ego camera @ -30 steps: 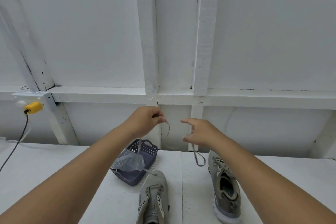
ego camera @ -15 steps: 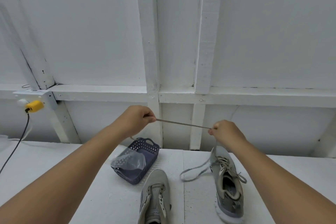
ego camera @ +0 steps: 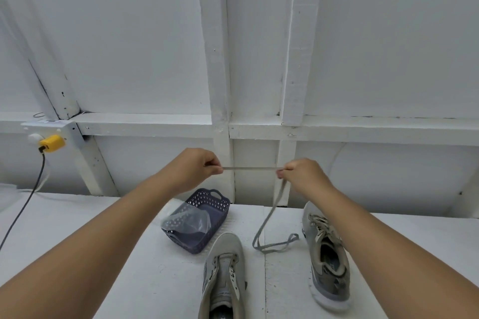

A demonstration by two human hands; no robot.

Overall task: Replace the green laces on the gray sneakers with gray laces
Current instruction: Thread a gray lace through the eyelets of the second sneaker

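Fingers of left hand (ego camera: 193,168) and right hand (ego camera: 302,176) pinch a flat gray lace (ego camera: 250,168) taut, seemingly straightening it; slack trails toward six o'clock onto the white table (ego camera: 77,215).

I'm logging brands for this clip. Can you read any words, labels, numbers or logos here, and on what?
None can be read.
Left sneaker: small dark marks by the eyelets, too blurred.
Right sneaker: no legible brand.
Yellow plug and basket: no text visible.
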